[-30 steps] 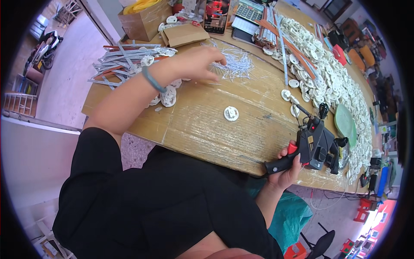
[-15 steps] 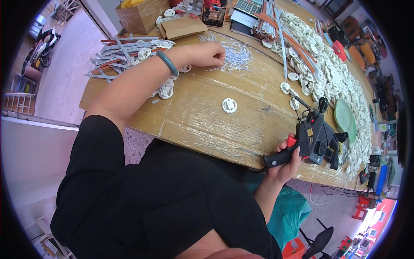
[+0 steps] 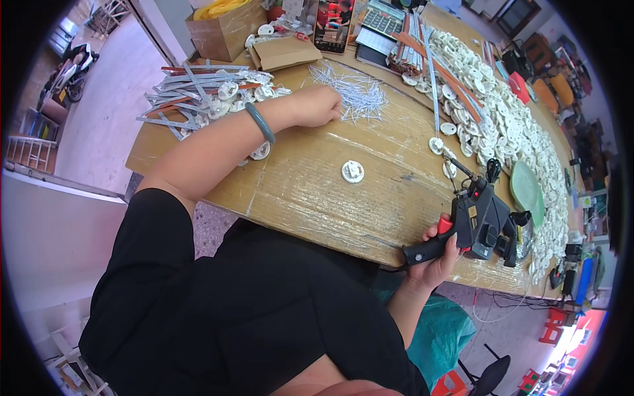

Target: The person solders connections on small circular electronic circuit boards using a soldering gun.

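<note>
Toward the near edge of the desk (image 3: 290, 211) from the closer left hand (image 3: 318, 105), curled, its hold hidden, lies a round white plastic-looking disc (image 3: 352, 171); the right hand (image 3: 434, 269) grips a black soldering gun (image 3: 474, 214).

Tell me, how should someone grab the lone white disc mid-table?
I'd pinch the disc by opposite sides of its rim, coming from above: it seems to lie flat, its round edge free all about, with raised parts on top.
</note>
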Motion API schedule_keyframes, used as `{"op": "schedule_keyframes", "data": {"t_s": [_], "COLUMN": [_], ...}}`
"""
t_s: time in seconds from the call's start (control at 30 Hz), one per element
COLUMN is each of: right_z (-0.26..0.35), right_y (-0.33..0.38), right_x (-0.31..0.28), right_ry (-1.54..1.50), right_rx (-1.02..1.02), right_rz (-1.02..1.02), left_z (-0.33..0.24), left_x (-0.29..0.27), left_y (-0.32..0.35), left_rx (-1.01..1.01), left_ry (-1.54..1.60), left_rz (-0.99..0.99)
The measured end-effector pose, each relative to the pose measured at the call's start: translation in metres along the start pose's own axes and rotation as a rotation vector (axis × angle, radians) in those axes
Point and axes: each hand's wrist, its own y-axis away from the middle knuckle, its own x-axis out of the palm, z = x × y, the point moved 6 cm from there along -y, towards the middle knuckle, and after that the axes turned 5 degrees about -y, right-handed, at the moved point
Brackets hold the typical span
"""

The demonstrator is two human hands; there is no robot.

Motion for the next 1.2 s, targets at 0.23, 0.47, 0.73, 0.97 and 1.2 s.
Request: {"op": "schedule_keyframes", "data": {"t_s": [0.23,0.47,0.73,0.97,1.2], "right_z": [-0.001,0.000,-0.001,-0.001,-0.002], "right_y": [0.000,0.001,0.000,-0.001,-0.002], "right_x": [0.000,-0.003,-0.004,-0.003,-0.003], "right_ry": [0.023,0.037,0.025,0.021,0.028], "right_rx": [0.006,-0.002,0.005,0.006,0.009], "right_rz": [0.010,0.000,0.014,0.008,0.002], "left_z": [-0.023,-0.030,-0.069,-0.120,-0.099], "left_x": [-0.024,-0.028,-0.039,0.002,-0.015], "left_y": [-0.005,-0.006,0.027,0.082,0.092], "left_rx": [0.038,0.101,0.320,0.598,0.533], "left_ry": [0.118,0.040,0.074,0.145,0.298], "left_rz": [-0.259,-0.219,-0.306,0.016,-0.129]}}
